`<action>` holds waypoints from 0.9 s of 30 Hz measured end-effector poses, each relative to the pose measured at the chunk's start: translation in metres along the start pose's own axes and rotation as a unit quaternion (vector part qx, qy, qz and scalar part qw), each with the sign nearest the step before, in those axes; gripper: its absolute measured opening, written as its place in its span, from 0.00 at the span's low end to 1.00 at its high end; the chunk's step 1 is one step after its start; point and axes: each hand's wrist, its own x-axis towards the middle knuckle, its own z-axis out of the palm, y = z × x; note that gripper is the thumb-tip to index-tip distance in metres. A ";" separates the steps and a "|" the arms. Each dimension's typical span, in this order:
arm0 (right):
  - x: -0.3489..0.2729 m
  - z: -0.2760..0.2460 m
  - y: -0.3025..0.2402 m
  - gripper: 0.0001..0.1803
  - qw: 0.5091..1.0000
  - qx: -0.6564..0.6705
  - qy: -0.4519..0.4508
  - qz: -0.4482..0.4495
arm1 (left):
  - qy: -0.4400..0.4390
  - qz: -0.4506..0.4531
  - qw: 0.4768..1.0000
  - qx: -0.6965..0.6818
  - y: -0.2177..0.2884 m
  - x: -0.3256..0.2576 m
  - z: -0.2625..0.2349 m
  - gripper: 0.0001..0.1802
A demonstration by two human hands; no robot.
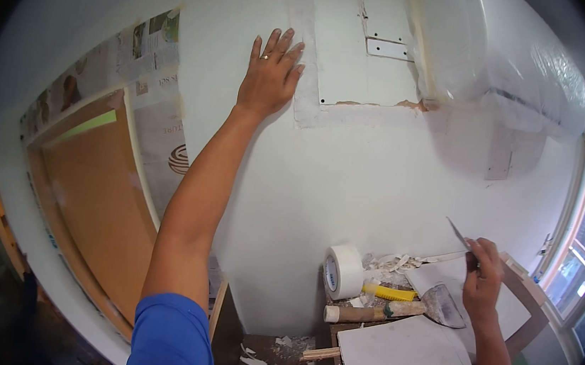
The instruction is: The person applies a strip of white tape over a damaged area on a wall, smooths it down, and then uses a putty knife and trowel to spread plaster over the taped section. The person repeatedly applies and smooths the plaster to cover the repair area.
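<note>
My left hand lies flat on the white wall, fingers spread, a ring on one finger. It rests beside the taped left edge of a white board patch set in the wall, with dark screw holes and a ragged, brownish lower seam. At the lower right my right hand grips a putty knife. Its thin blade, seen nearly edge-on, points up and left, apart from the wall. Just below lie a wide scraper, a yellow utility knife and a roll of white tape.
A plastic-wrapped unit juts from the wall at upper right. Newspaper masking surrounds a brown panel at left. White board offcuts and crumbled scraps lie on the work surface. A window is at far right.
</note>
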 end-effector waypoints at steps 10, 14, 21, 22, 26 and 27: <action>0.280 0.130 -0.117 0.12 0.946 -0.134 0.092 -0.279 | 0.040 -0.013 0.998 -0.036 -0.010 -0.007 0.003 0.21; 0.412 0.160 -0.160 0.15 0.923 -0.208 0.184 -0.265 | 0.050 -0.005 0.998 -0.046 -0.004 0.001 0.009 0.21; 0.501 0.188 -0.205 0.16 0.923 -0.270 0.180 -0.206 | 0.051 -0.016 0.998 -0.024 -0.008 -0.006 0.013 0.23; 0.503 0.189 -0.207 0.16 0.924 -0.275 0.172 -0.201 | 0.047 -0.018 0.999 -0.020 -0.009 -0.007 0.012 0.23; 0.491 0.190 -0.202 0.19 0.921 -0.294 0.136 -0.215 | 0.045 -0.021 0.999 -0.007 -0.009 -0.006 0.013 0.24; 0.484 0.190 -0.196 0.19 0.916 -0.292 0.141 -0.238 | 0.048 -0.021 0.999 -0.004 -0.009 -0.005 0.014 0.24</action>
